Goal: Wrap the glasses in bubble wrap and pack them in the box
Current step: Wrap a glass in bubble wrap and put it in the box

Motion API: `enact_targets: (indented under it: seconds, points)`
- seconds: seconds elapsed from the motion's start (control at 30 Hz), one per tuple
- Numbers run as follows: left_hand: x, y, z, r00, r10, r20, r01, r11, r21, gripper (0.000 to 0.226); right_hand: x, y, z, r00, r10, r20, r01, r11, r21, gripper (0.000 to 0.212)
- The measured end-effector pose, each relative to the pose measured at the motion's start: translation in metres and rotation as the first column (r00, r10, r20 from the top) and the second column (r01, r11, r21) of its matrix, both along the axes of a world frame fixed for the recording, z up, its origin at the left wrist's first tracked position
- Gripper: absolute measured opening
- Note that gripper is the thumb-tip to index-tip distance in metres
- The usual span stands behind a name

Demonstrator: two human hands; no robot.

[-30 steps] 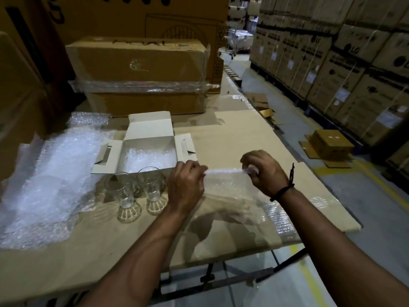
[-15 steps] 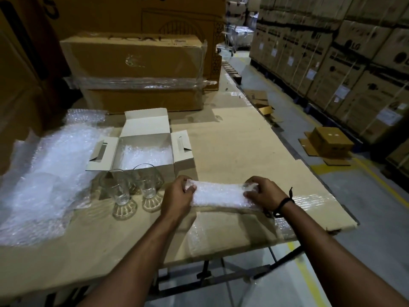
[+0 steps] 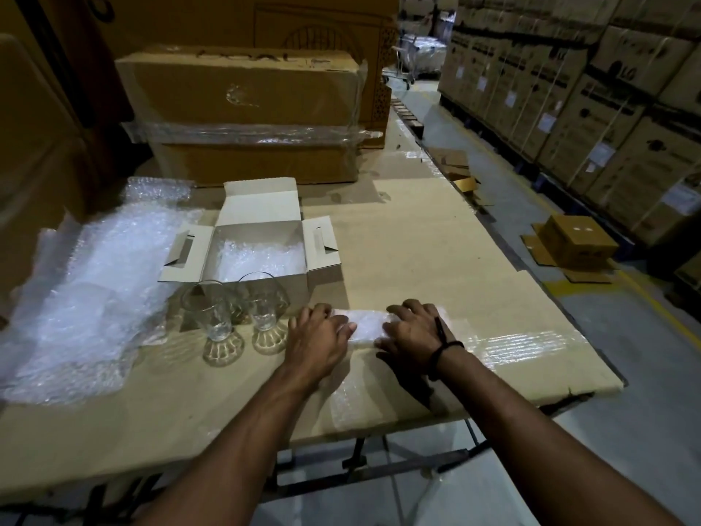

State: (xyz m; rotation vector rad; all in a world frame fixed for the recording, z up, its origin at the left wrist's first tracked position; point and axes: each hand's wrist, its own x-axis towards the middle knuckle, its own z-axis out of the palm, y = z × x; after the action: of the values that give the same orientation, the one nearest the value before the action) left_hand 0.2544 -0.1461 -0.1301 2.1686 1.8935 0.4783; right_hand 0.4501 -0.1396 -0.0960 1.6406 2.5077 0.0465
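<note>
The left hand [image 3: 316, 337] and right hand [image 3: 411, 330] clasp the ends of a bubble-wrap roll [image 3: 366, 324] near the table's [image 3: 436, 260] front edge. Two bare glasses [image 3: 210, 317] stand just beside the left hand, before the box [image 3: 261, 206]; a careless sweep could topple them.

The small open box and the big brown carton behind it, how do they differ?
The small box is pale and open, flaps spread, with bubble wrap inside; the big carton is brown and closed. Clear film is wound round the big carton, none round the small box. The big carton is far longer and taller than the small box. Both are cardboard and sit on the same table.
</note>
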Motion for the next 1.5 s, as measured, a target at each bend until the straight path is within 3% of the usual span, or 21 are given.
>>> enact_targets:
  seconds: [0.13,0.23,0.4,0.47,0.5,0.53,0.57,0.63,0.7,0.77,0.9,0.97,1.03,1.13,1.23,1.3,1.37,1.43,1.5]
  points:
    - [-0.012,-0.012,0.001,0.977,0.029,0.213,-0.039,0.998,0.04,0.044,-0.023,0.017,0.017,0.998,-0.022,0.052,0.026,0.996,-0.083,0.04]
    - [-0.038,-0.025,0.001,0.905,0.114,0.409,-0.178,0.977,0.12,0.034,-0.038,0.023,0.021,0.997,-0.065,0.034,0.071,0.977,-0.2,0.05]
    - [-0.091,-0.051,0.002,0.703,0.321,0.635,-0.466,0.882,0.07,0.009,-0.066,0.024,0.027,0.998,-0.064,0.014,0.066,0.981,-0.184,0.037]
    - [-0.11,-0.06,0.004,0.593,0.409,0.694,-0.579,0.815,0.014,0.018,-0.071,0.025,0.029,0.981,-0.101,-0.167,0.068,0.98,-0.189,0.037]
    - [-0.118,-0.064,0.007,0.545,0.439,0.715,-0.617,0.787,-0.012,0.023,-0.074,0.024,0.034,0.931,-0.131,-0.341,0.064,0.978,-0.201,0.035]
    - [-0.126,-0.066,0.009,0.504,0.453,0.735,-0.648,0.761,-0.024,0.023,-0.078,0.023,0.04,0.818,-0.175,-0.548,0.055,0.972,-0.229,0.032]
    - [-0.134,-0.066,0.01,0.476,0.458,0.75,-0.667,0.745,-0.032,0.018,-0.083,0.021,0.048,0.641,-0.245,-0.728,0.046,0.958,-0.282,0.03]
    - [-0.147,-0.059,0.008,0.465,0.471,0.75,-0.652,0.755,-0.071,0.035,-0.098,0.019,0.062,0.263,-0.402,-0.877,0.011,0.91,-0.414,0.033]
    - [-0.16,-0.046,0.005,0.478,0.458,0.75,-0.588,0.801,-0.115,0.059,-0.118,0.019,0.071,0.032,-0.495,-0.869,-0.021,0.868,-0.495,0.028]
    - [-0.165,-0.037,0.007,0.492,0.43,0.757,-0.504,0.85,-0.155,0.073,-0.138,0.019,0.078,-0.123,-0.572,-0.811,-0.067,0.82,-0.568,0.024]
    - [-0.176,-0.026,0.009,0.595,0.352,0.723,-0.359,0.921,-0.154,0.069,-0.177,0.02,0.093,-0.364,-0.691,-0.624,-0.197,0.713,-0.673,0.018]
    - [-0.18,-0.023,0.007,0.602,0.329,0.728,-0.328,0.933,-0.149,0.064,-0.192,0.019,0.099,-0.422,-0.721,-0.55,-0.304,0.684,-0.663,0.019]
    - [-0.188,-0.022,0.005,0.61,0.304,0.732,-0.304,0.943,-0.139,0.066,-0.206,0.017,0.101,-0.352,-0.701,-0.621,-0.292,0.712,-0.638,0.037]
    - [-0.206,-0.022,-0.004,0.624,0.29,0.726,-0.282,0.949,-0.137,0.062,-0.233,0.006,0.098,-0.017,-0.519,-0.855,-0.042,0.854,-0.518,0.04]
    - [-0.223,-0.022,-0.011,0.582,0.333,0.742,-0.268,0.94,-0.211,0.059,-0.271,-0.003,0.088,0.273,-0.34,-0.9,0.135,0.94,-0.314,0.025]
    - [-0.227,-0.024,-0.009,0.54,0.332,0.774,-0.257,0.94,-0.224,0.06,-0.29,-0.006,0.079,0.549,-0.191,-0.814,0.191,0.976,-0.1,0.016]
    - [-0.229,-0.028,-0.002,0.554,0.279,0.785,-0.232,0.957,-0.176,0.07,-0.304,-0.005,0.07,0.804,0.045,-0.593,0.114,0.967,0.228,0.011]
    - [-0.23,-0.03,0.001,0.571,0.24,0.785,-0.197,0.968,-0.153,0.093,-0.308,-0.005,0.068,0.925,0.121,-0.361,0.013,0.937,0.348,0.01]
    - [-0.232,-0.029,0.001,0.566,0.214,0.796,-0.174,0.975,-0.139,0.094,-0.308,-0.006,0.074,0.979,0.132,-0.153,-0.086,0.957,0.277,0.017]
